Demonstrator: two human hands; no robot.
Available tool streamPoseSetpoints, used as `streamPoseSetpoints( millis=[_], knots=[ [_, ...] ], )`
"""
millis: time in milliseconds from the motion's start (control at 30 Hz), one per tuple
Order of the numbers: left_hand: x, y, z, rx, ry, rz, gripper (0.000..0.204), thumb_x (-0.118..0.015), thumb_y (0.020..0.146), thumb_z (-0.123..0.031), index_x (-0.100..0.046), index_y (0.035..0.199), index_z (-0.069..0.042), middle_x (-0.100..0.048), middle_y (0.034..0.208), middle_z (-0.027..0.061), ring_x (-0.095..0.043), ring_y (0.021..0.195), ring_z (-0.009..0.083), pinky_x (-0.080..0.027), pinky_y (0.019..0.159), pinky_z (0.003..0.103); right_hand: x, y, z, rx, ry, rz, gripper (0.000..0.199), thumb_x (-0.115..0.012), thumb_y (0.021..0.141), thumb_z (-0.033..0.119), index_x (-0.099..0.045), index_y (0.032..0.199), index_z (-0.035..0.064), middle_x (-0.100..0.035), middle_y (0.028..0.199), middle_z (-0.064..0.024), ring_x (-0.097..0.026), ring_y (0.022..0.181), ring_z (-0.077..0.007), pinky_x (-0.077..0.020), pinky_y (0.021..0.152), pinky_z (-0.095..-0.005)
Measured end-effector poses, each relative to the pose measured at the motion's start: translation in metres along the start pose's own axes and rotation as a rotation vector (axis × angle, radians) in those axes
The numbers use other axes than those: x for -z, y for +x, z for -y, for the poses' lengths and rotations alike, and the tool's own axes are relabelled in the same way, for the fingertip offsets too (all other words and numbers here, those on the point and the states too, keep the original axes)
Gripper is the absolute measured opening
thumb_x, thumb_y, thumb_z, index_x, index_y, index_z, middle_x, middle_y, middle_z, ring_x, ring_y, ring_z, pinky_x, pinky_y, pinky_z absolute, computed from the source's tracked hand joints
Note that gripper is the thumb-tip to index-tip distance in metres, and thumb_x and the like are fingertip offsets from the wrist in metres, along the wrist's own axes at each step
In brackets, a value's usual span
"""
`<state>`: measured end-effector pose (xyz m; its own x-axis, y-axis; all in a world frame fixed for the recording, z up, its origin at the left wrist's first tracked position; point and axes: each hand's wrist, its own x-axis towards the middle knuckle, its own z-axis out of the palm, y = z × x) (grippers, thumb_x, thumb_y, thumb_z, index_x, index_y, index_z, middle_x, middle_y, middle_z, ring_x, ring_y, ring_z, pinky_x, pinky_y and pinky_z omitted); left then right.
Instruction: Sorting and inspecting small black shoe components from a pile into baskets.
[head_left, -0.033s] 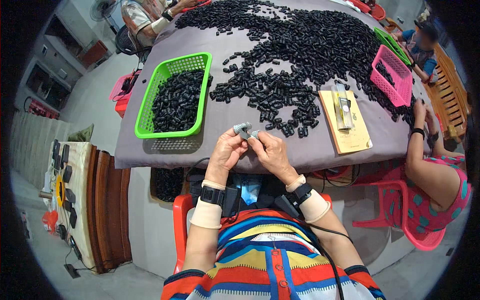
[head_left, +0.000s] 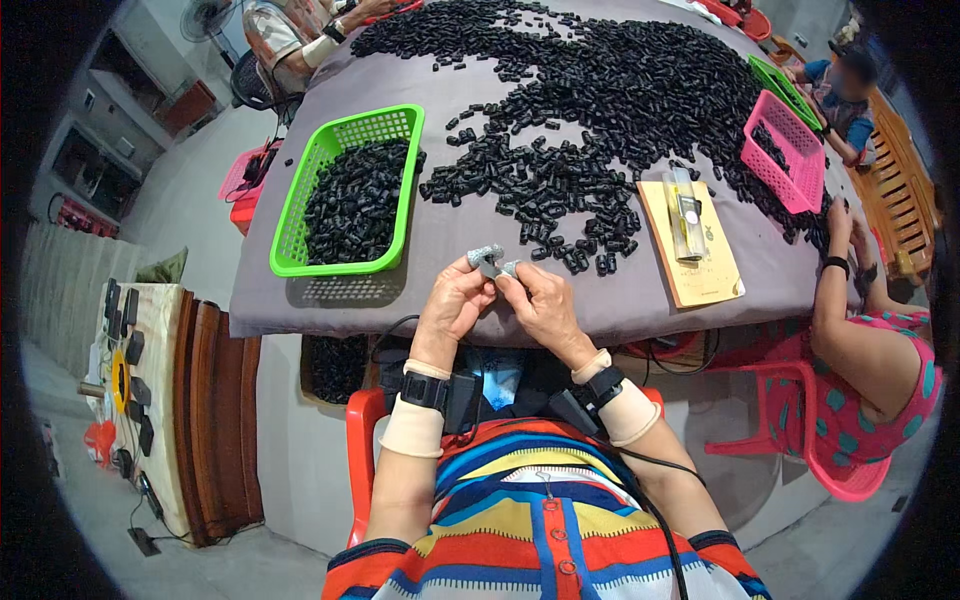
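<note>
My left hand [head_left: 457, 303] and my right hand [head_left: 545, 308] meet over the near edge of the cloth-covered table. Silvery grey coverings wrap some of the fingertips. Both hands are closed in a pinch around one small black plastic part [head_left: 489, 269], mostly hidden by the fingers. Just beyond them lies the near end of a wide pile of small black plastic parts [head_left: 560, 185]. To the left of my hands, a green plastic basket [head_left: 283, 268] holds many more such parts. A yellow-brown notebook [head_left: 711, 281] with a clear, narrow case [head_left: 688, 222] on top lies to the right.
A pink basket [head_left: 803, 180] and another green basket [head_left: 772, 80] stand at the right table edge. People sit at the right, one person's hands [head_left: 840, 228] by the pile; another person works far left. Below the table is a box of black parts [head_left: 338, 365].
</note>
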<state>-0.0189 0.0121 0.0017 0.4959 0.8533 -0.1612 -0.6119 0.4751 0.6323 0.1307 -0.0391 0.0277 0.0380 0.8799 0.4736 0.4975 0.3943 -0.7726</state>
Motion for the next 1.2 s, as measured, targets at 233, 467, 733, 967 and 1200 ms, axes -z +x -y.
streamPoseSetpoints(
  millis=[233,467,733,967,1200],
  knots=[
    [-0.0069,-0.0004,-0.0024,0.028,0.02,-0.063,0.02,-0.053,0.085,0.0,-0.059,0.104,0.0,-0.062,0.086,0.0073,-0.054,0.063,0.0098,-0.045,0.056,0.02,-0.0031,-0.0001,-0.0029,-0.012,-0.054,0.008,0.021,-0.058,0.083,0.022,-0.053,0.073,0.0044,-0.056,0.065,-0.0125,-0.056,0.058,-0.031,-0.0414,0.05,-0.0383],
    [-0.0073,-0.0009,-0.0022,0.028,0.013,-0.044,0.02,-0.052,0.085,0.0,-0.058,0.104,0.0,-0.062,0.088,0.0079,-0.054,0.064,0.0102,-0.046,0.056,0.02,-0.0046,0.0003,-0.0028,0.0,-0.085,-0.003,0.023,-0.058,0.083,0.023,-0.051,0.072,0.0046,-0.056,0.065,-0.0125,-0.057,0.058,-0.0311,-0.0417,0.049,-0.0388],
    [-0.0028,-0.0002,0.0004,0.019,0.007,-0.046,0.021,-0.052,0.085,-0.001,-0.057,0.105,0.001,-0.061,0.085,0.0063,-0.054,0.062,0.0095,-0.045,0.055,0.02,-0.0043,-0.0003,-0.0055,-0.014,-0.061,0.008,0.024,-0.057,0.084,0.023,-0.051,0.071,0.0045,-0.055,0.064,-0.0126,-0.056,0.057,-0.0314,-0.0403,0.049,-0.0394],
    [-0.0017,0.0001,0.0004,0.017,0.036,-0.028,0.021,-0.051,0.085,-0.002,-0.057,0.105,0.001,-0.06,0.083,0.0048,-0.053,0.062,0.0091,-0.044,0.055,0.02,-0.0002,-0.0013,-0.0022,0.005,-0.019,0.011,0.021,-0.058,0.083,0.021,-0.052,0.072,0.0043,-0.055,0.064,-0.0125,-0.055,0.056,-0.0311,-0.0403,0.049,-0.0384],
    [-0.0025,-0.0007,-0.0015,0.028,0.02,-0.017,0.021,-0.051,0.086,-0.003,-0.057,0.105,0.001,-0.06,0.083,0.0048,-0.053,0.063,0.0092,-0.044,0.055,0.021,-0.0002,-0.0008,-0.0025,0.01,-0.046,0.009,0.021,-0.058,0.083,0.021,-0.053,0.072,0.0043,-0.055,0.064,-0.0125,-0.055,0.057,-0.0318,-0.0404,0.048,-0.0387]
  ],
)
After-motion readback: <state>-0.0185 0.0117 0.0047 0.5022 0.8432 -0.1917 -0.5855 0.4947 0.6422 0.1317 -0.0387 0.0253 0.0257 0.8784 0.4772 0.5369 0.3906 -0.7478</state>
